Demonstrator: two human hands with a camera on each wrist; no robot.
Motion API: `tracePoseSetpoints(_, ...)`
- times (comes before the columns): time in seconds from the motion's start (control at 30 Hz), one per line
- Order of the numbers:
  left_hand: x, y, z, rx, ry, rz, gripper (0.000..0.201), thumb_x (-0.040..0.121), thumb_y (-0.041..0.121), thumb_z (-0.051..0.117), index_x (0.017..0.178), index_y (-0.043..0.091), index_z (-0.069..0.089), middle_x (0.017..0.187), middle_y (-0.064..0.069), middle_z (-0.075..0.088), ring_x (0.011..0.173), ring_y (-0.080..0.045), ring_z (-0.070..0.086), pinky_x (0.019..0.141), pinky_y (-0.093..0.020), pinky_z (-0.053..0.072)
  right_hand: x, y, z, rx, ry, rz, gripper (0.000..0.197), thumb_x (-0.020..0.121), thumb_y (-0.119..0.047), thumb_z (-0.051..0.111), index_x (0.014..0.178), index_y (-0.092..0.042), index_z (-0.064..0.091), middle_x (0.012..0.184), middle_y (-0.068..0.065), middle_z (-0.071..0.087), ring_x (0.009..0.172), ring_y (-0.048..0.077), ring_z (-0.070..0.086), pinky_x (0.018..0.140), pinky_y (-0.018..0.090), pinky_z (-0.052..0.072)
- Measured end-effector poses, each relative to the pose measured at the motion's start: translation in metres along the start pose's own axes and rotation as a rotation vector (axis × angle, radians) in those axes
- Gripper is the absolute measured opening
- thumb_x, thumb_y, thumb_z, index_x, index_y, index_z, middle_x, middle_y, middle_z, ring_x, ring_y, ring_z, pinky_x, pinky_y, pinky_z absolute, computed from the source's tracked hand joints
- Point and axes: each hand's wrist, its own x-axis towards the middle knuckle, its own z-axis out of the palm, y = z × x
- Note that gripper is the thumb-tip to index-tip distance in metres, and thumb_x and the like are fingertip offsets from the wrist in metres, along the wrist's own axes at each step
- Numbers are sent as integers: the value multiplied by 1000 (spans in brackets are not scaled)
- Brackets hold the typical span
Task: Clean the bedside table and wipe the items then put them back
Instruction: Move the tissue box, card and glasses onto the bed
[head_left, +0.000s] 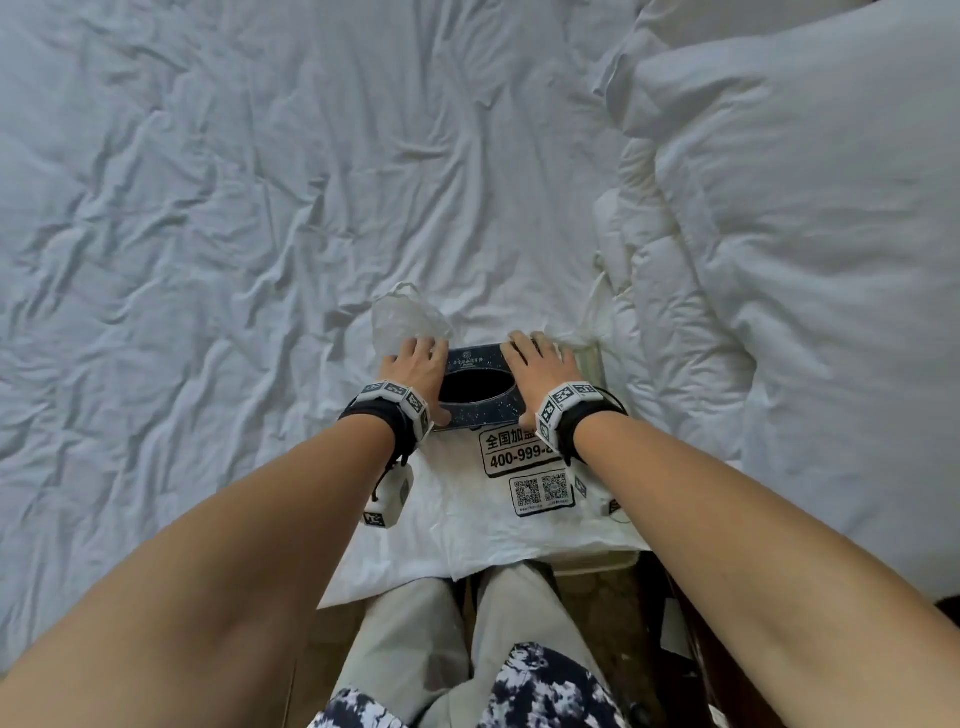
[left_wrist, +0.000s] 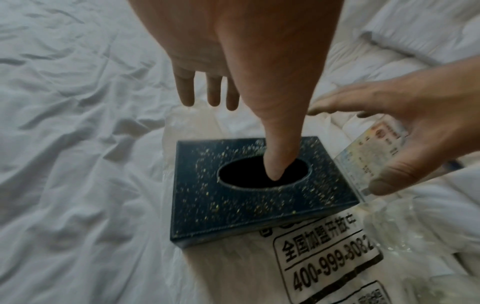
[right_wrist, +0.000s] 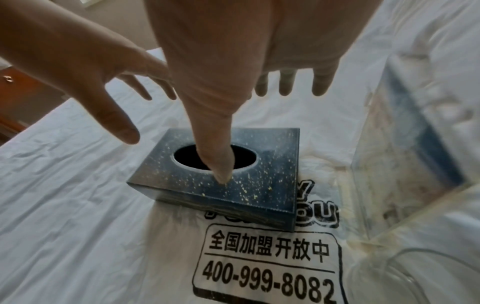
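- A dark blue tissue box, flecked with gold and cut with an oval opening on top, lies at lower centre of the head view on a white printed plastic bag spread over the bed.
- The left hand is spread flat, fingers straight, at the box's left end.
- The right hand is likewise spread, at the box's right end.
- In the wrist views both hands hover just above the box; actual contact cannot be told.
- A clear acrylic holder stands just right of the box.
- A crumpled clear bag lies beyond the left hand's fingers.
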Motion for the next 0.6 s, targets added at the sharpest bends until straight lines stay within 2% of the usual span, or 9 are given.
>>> tracePoseSetpoints(0.23,-59,16,-63,18,39,120,89,71,46,82,141,14,37,144,-7,40,134,-29,37,104,-48,40,-77,-14,-35,25,79,104,112,73,-42,82,155,-19,10,162,0,10,148,27,14,118,52,14)
tracePoseSetpoints(0.3,-75,17,-72,36,74,154,87,71,49,82,139,14,40,141,-7,44,130,-29,41,101,-47,44,-98,-20,-43,56,104,130,108,72,-42,83,154,-18,16,160,1,16,146,28,19,118,50,20)
tracePoseSetpoints(0.4,-102,19,-85,74,132,209,86,70,53,81,138,14,42,134,-6,49,124,-28,46,99,-45,45,-135,-32,-55,88,174,181,95,70,-43,82,147,-19,30,151,1,31,137,27,34,109,47,35)
tracePoseSetpoints(0.53,-137,26,-101,89,168,296,85,71,57,77,137,16,44,131,-4,51,121,-27,48,97,-48,47,-188,-50,-64,157,225,270,82,75,-40,78,142,-18,37,148,1,36,132,28,40,103,47,42)
tracePoseSetpoints(0.6,-153,35,-109,93,168,352,82,73,54,78,137,15,45,131,-5,52,119,-26,48,96,-45,48,-218,-56,-66,177,253,325,77,76,-36,77,140,-18,38,143,2,40,130,29,43,100,47,44)
